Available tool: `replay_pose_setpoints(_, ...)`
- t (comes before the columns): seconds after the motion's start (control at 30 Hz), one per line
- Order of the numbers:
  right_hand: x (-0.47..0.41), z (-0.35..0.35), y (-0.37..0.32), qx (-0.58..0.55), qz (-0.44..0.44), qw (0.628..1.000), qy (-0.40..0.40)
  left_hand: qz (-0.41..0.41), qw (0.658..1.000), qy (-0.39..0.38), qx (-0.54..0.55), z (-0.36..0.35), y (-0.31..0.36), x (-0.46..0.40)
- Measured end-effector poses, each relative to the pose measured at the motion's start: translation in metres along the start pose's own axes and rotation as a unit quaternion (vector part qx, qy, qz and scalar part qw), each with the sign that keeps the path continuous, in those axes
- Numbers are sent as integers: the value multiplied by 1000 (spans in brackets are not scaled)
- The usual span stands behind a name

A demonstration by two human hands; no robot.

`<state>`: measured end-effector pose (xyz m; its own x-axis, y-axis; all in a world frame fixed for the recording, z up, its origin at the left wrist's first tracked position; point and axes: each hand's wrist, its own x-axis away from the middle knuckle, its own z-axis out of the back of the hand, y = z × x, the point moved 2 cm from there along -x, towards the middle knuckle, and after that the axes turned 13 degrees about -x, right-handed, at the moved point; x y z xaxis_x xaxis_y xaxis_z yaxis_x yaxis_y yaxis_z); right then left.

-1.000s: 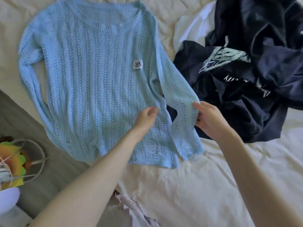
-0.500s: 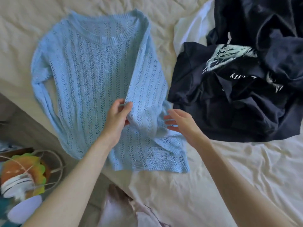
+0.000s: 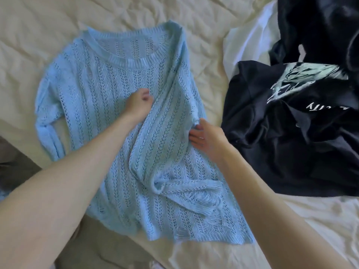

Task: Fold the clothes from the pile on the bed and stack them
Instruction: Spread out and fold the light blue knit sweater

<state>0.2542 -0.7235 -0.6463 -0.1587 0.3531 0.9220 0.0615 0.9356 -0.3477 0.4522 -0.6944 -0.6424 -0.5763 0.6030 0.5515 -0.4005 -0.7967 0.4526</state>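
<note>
Sweater (image 3: 108,117), pale-blue openwork, lies half-folded; left hand (image 3: 138,105) pinches it, right hand (image 3: 206,138) presses flat.

One light blue knit sweater (image 3: 120,117), one pile of dark clothes (image 3: 291,133) right of it, two hands.

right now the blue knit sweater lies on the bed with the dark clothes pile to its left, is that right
Not quite. In the head view the dark clothes pile lies to the right of the blue knit sweater, not the left. The sweater does lie on the bed.
</note>
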Motion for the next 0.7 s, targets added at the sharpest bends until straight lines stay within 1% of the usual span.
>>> replay_pose_setpoints(0.03,-2,-6,-1,-13,-22,1000,-9,-15,1000,-9,4,-3,12,-11)
replay_pose_setpoints(0.1,-8,-16,-8,-52,-32,998,0,-31,999,-31,15,-9,33,-30)
replay_pose_setpoints(0.17,-11,-21,-17,-142,-17,989,30,-30,998,-50,22,-13,48,-46)
replay_pose_setpoints(0.23,-13,-24,-26,-226,-6,973,53,-11,998,-58,34,-15,59,-58)
replay_pose_setpoints(0.3,-16,-22,-33,-255,2,964,73,12,996,-79,29,-17,68,-70)
replay_pose_setpoints(0.37,-18,-19,-42,-279,-1,955,100,44,995,-87,11,-15,77,-78)
replay_pose_setpoints(0.4,-18,-15,-47,-286,3,951,119,46,995,-85,4,-14,81,-82)
replay_pose_setpoints(0.47,-19,-5,-59,-285,21,947,145,13,998,-59,-12,-11,95,-87)
replay_pose_setpoints(0.53,-18,1,-69,-306,37,944,123,-54,998,-17,-9,-11,117,-92)
replay_pose_setpoints(0.63,-21,8,-77,-365,76,924,86,-145,984,47,91,-14,160,-103)
replay_pose_setpoints(0.7,-21,11,-78,-371,101,921,68,-150,975,60,151,-21,178,-110)
